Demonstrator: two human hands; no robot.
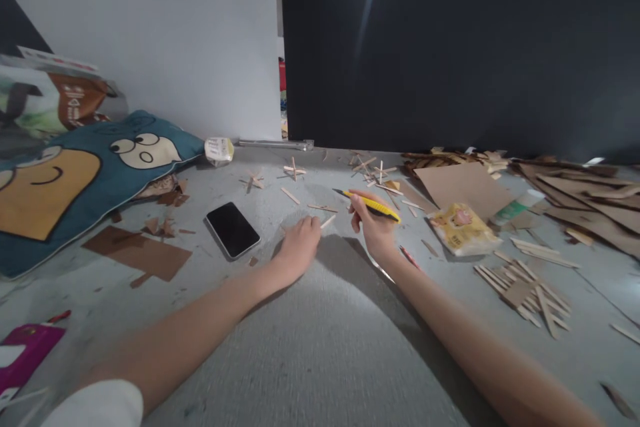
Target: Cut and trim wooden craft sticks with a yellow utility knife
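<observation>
My left hand [300, 245] rests low on the grey surface, its fingers closed on a thin wooden stick [327, 221] whose end pokes out to the right. In my right hand [375, 230] is a yellow utility knife [375, 205], gripped by its handle with the dark blade pointing left. The blade is apart from the stick, above and to its right. Loose wooden sticks [290, 195] lie just beyond both hands. Small star-like stick pieces [294, 170] stand or lie farther back. A black-screened phone [233, 230] is left of my left hand.
Right of the knife lie a yellow packet [463, 228], a green-and-white glue tube [517, 207] and a stick pile [525, 290]. Cardboard scraps [137, 252] and a blue cushion [115, 173] occupy the left. A black panel [450, 47] and white wall [165, 33] bound the back.
</observation>
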